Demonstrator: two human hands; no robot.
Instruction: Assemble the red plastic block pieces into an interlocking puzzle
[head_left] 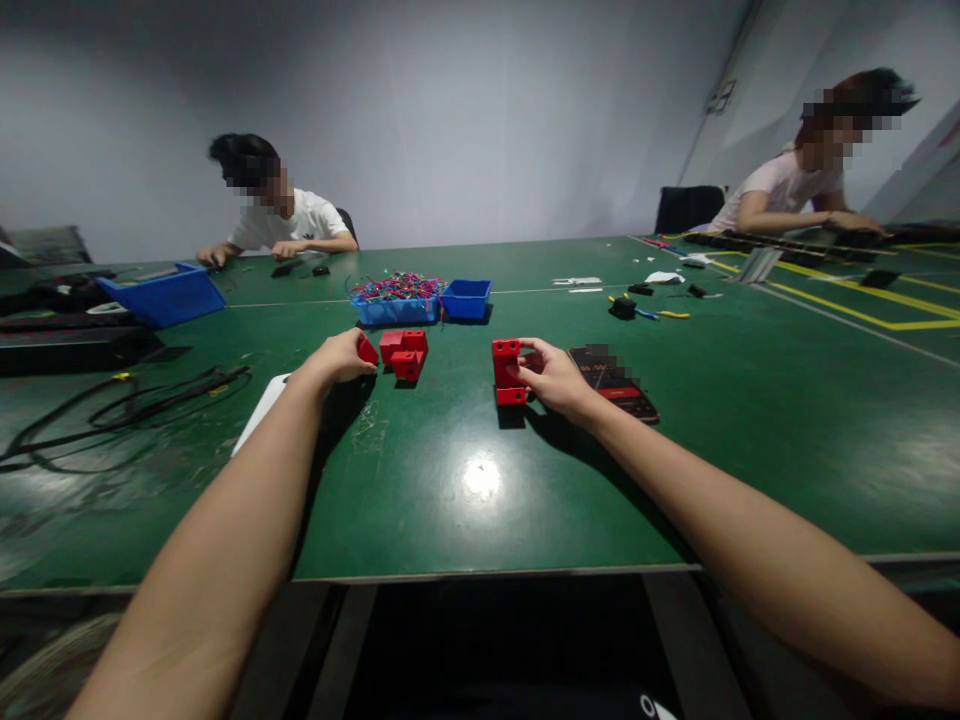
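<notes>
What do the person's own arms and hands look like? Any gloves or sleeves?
No gloves on the left hand or right hand. No sleeves show on the left arm or right arm. I see no watch or bracelet either.

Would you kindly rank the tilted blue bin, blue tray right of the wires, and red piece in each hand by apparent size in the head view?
1. Tilted blue bin
2. Blue tray and red piece in the right hand: look alike
3. Red piece in the left hand, partly hidden
</notes>
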